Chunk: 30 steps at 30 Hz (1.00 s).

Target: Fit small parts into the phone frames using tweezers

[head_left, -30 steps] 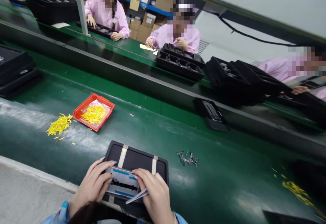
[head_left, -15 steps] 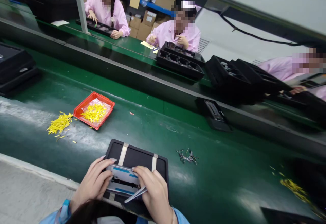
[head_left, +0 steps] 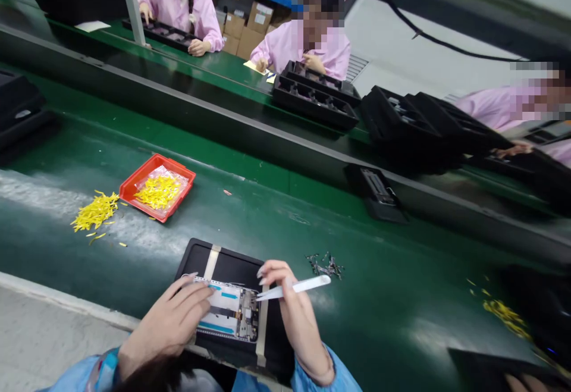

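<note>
An opened phone (head_left: 227, 309) lies face down on a black tray (head_left: 236, 258) with pale tape strips. It shows silver panels, blue strips and a circuit board at its right end. My left hand (head_left: 173, 314) is laid across the phone's left part and holds it, its fingertips on the back; its thumb is hidden. In my right hand (head_left: 294, 314) white tweezers (head_left: 307, 285) are pinched, their tips at the top right corner of the circuit board.
Left of the tray, a red bin (head_left: 181, 198) holds yellow strips, with a loose yellow pile (head_left: 96, 210) beside it. Small dark parts (head_left: 328, 265) lie to the right. Black trays (head_left: 314, 103) stand beyond the raised divider (head_left: 214, 109), where people in pink work.
The phone now lies flatter on the tray, turned so its circuit board shows. My right hand has let go of the phone's edge and swung the tweezers round to point left at the board.
</note>
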### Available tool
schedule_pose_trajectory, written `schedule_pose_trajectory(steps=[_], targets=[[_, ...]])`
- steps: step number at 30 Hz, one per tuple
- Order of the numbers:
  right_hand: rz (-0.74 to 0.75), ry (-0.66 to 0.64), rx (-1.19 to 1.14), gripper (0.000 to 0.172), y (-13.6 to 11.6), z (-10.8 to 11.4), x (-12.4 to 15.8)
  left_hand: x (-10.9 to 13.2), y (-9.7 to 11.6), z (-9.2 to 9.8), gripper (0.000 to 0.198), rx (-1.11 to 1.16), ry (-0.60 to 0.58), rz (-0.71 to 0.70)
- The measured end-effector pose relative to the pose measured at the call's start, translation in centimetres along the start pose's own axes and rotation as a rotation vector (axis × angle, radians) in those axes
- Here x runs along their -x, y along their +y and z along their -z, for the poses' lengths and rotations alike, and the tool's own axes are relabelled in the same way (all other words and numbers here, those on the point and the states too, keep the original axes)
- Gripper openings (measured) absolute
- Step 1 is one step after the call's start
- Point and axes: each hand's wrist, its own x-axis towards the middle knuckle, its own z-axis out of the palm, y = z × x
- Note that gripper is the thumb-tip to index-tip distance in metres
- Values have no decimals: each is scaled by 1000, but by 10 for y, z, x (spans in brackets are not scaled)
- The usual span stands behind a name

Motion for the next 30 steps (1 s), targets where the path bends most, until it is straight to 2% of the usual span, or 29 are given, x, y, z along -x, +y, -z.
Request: schedule_pose_trajectory(steps=[3, 5, 7, 10, 13, 23, 30], targets=[[-4, -154, -50, 41, 8, -8, -4, -2, 5, -7, 41, -44, -60, -55], [-1, -249, -60, 39, 14, -11, -6, -3, 7, -9, 42, -75, -57, -73], [6, -288, -40, 31, 19, -12, -7, -3, 9, -9, 42, -94, -48, -85], [-16, -275, -25, 18, 23, -12, -6, -3, 10, -7, 41, -104, -56, -93], [-20, -246, -21, 12, 24, -12, -3, -3, 11, -5, 38, -100, -61, -98], [0, -253, 33, 9, 22, -13, 1, -1, 9, -6, 33, -125, -158, -177], [54, -265, 78, 6, 15, -12, 0, 3, 10, -4, 29, -109, -184, -182]])
